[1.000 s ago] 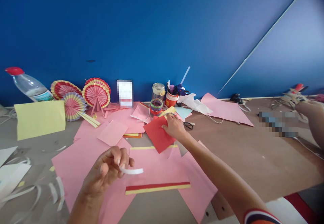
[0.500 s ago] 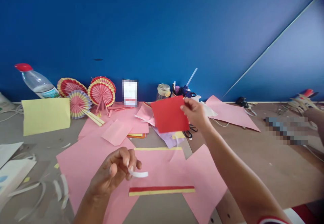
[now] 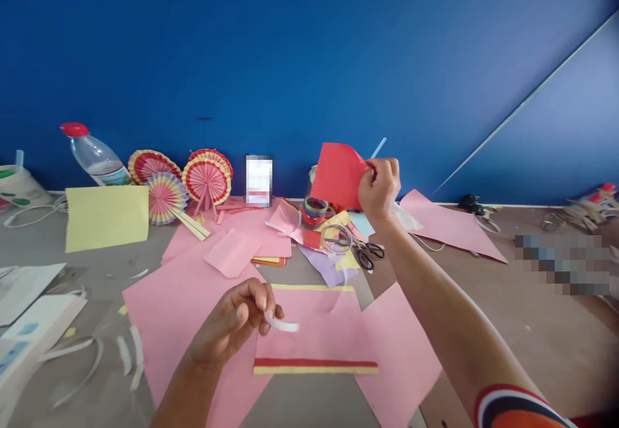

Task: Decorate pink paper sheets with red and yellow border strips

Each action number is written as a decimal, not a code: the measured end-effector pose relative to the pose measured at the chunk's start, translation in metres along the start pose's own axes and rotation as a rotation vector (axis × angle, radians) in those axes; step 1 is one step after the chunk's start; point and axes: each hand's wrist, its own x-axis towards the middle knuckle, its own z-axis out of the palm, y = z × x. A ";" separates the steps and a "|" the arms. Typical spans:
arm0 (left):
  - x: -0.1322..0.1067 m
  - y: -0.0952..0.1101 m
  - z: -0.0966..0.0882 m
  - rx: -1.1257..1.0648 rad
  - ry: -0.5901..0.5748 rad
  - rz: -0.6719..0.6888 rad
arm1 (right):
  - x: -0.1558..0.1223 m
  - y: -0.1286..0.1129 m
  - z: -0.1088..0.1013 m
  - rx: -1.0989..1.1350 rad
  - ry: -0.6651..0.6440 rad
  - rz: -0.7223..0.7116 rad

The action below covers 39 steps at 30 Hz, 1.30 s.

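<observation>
A sheet of red paper (image 3: 338, 173) is raised above the back of the table, pinched at its right edge by my right hand (image 3: 382, 186). The sheet bends near the fingers. Lower down, my left hand (image 3: 236, 321) pinches a short curled white strip (image 3: 285, 326) between thumb and fingers. Beneath that strip lies a pink sheet (image 3: 314, 328) with a yellow band at its far edge and a red and yellow border (image 3: 314, 367) along its near edge. Larger pink sheets (image 3: 184, 312) spread on both sides of it. Scissors (image 3: 365, 254) lie below the red paper.
Pleated paper fans (image 3: 207, 180), a tilted bottle (image 3: 99, 157) and a phone-like screen (image 3: 259, 181) stand by the blue wall. Tape rolls (image 3: 315, 212) sit behind the pink sheet. White strip scraps (image 3: 123, 354) lie left. A yellow sheet (image 3: 106, 218) stands at left.
My right hand has lifted the red paper up and away, uncovering the tape rolls and scissors. The left hand still holds the white strip. The view has shifted slightly left.
</observation>
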 end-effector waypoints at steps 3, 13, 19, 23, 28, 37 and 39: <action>0.001 0.000 0.002 0.006 -0.004 -0.013 | 0.006 0.000 0.000 -0.022 0.012 0.063; 0.004 -0.006 0.001 0.014 0.073 -0.027 | 0.010 -0.080 0.053 -0.282 -0.496 -0.137; 0.003 -0.007 0.002 0.015 0.081 -0.037 | -0.003 -0.092 0.080 -0.302 -0.671 -0.228; 0.003 -0.006 0.004 0.012 0.068 -0.035 | -0.008 -0.092 0.090 -0.183 -0.716 -0.200; 0.003 -0.005 0.004 0.009 0.083 -0.035 | -0.002 -0.099 0.055 0.079 -0.454 -0.046; 0.001 -0.001 0.010 -0.057 -0.046 -0.025 | -0.087 -0.100 -0.080 1.302 -1.535 0.090; 0.000 0.000 0.008 -0.052 -0.070 -0.035 | -0.106 -0.095 -0.086 1.297 -1.637 0.173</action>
